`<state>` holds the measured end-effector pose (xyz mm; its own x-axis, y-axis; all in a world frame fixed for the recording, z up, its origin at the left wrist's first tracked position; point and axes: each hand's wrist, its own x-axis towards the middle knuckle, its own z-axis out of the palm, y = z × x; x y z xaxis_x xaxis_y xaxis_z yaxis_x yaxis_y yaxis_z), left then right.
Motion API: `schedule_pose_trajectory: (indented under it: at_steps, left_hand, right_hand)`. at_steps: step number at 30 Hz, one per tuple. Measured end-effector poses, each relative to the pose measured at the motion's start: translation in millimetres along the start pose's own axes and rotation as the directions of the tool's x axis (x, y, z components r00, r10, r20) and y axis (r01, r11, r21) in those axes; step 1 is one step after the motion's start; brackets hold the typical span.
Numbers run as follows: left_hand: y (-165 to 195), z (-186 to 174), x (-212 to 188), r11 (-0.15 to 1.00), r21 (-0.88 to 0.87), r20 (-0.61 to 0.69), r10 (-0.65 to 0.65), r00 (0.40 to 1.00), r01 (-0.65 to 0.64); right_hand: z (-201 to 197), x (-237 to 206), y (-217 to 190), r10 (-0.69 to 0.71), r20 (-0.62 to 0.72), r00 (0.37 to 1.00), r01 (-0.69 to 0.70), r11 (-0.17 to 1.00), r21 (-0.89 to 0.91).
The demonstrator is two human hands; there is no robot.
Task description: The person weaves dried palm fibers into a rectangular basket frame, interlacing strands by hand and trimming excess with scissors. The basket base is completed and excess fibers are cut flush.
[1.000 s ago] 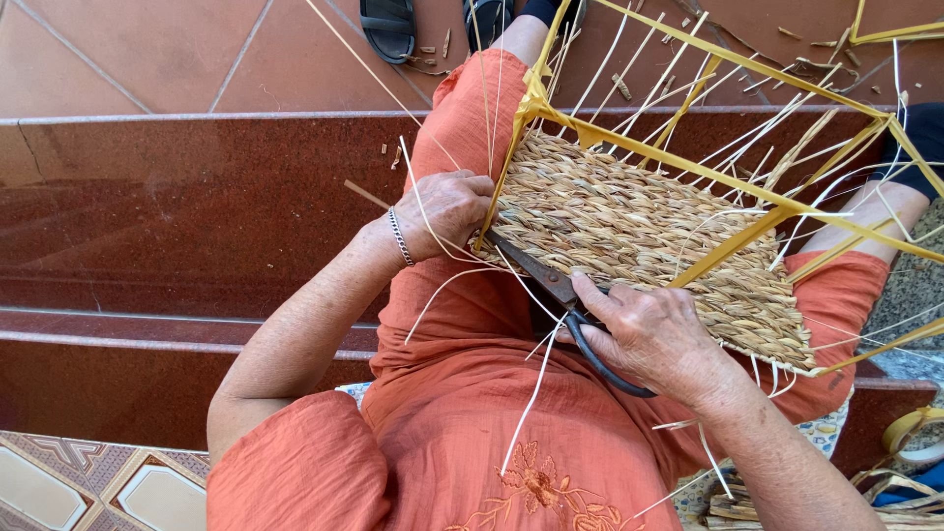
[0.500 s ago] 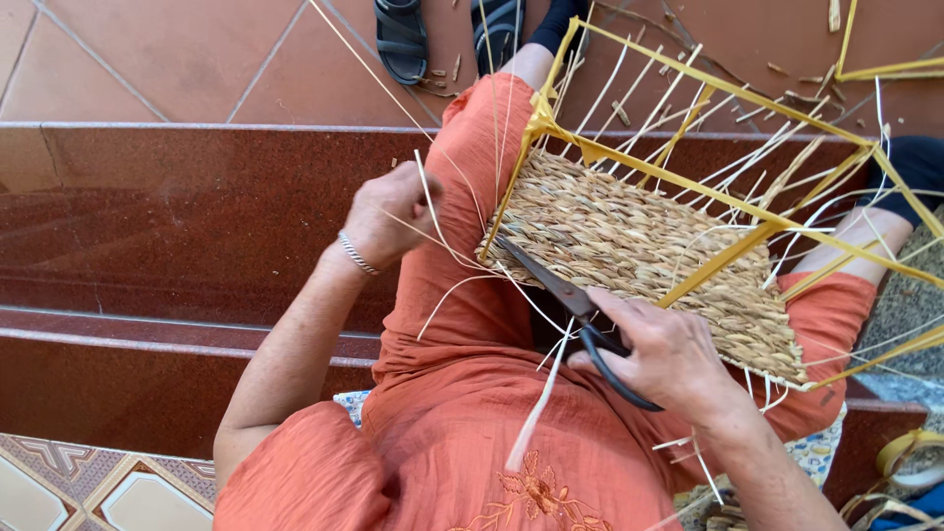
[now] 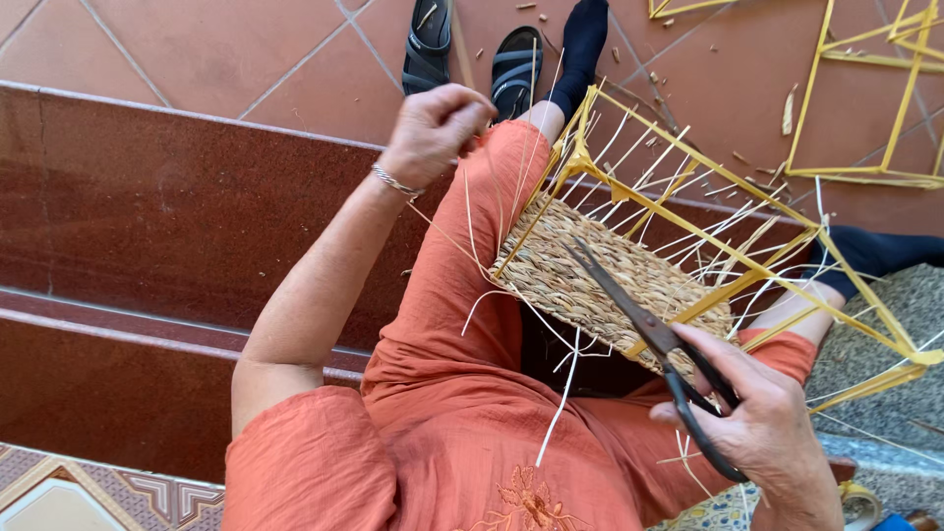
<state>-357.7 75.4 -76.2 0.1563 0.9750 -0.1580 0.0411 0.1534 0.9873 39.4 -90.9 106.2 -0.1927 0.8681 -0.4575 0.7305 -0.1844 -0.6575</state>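
Observation:
A half-woven straw basket (image 3: 600,275) on a yellow wire frame (image 3: 688,211) rests across my lap, with pale straw strands sticking out all round. My left hand (image 3: 433,128) is raised above my left knee, its fingers pinched on a long pale straw strand (image 3: 492,197) that runs down to the weave. My right hand (image 3: 772,428) is at the lower right and grips the dark handles of long scissors (image 3: 639,320). The blades lie closed across the woven panel, pointing up and left.
I sit on a dark red polished step (image 3: 147,226) in orange clothes. A pair of dark sandals (image 3: 472,54) stands on the terracotta tiles beyond my knees. More yellow wire frames (image 3: 875,108) and scraps of straw lie on the floor at the upper right.
My left hand has left the basket's edge and risen up and away, drawing a straw strand taut. The right hand with the scissors has stayed at the basket's near side.

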Motion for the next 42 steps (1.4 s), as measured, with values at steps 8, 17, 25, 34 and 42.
schedule_pose_trajectory:
  at_steps: [8, 17, 25, 34, 42]
  left_hand:
    - [60, 42, 43, 0.994, 0.092, 0.191, 0.031, 0.981, -0.050]
    - [47, 58, 80, 0.899, 0.291, 0.228, 0.268, 0.936, -0.328]
    - [56, 59, 103, 0.885, 0.332, 0.267, 0.244, 0.932, -0.327]
    - [79, 67, 97, 0.919, 0.286, 0.302, 0.184, 0.935, -0.273]
    - [86, 72, 101, 0.912, 0.321, 0.309, 0.156, 0.938, -0.257]
  right_hand:
    - [-12, 7, 12, 0.023, -0.077, 0.997, 0.003, 0.948, 0.319]
    - [-36, 38, -49, -0.014, -0.157, 0.988, 0.027, 0.996, 0.081]
    - [-40, 92, -95, -0.107, -0.106, 0.989, 0.051, 0.900, -0.432]
    - [-32, 112, -108, -0.158, -0.107, 0.982, 0.087, 0.870, -0.486]
    - [-22, 120, -100, -0.176, -0.089, 0.980, 0.111, 0.867, -0.486]
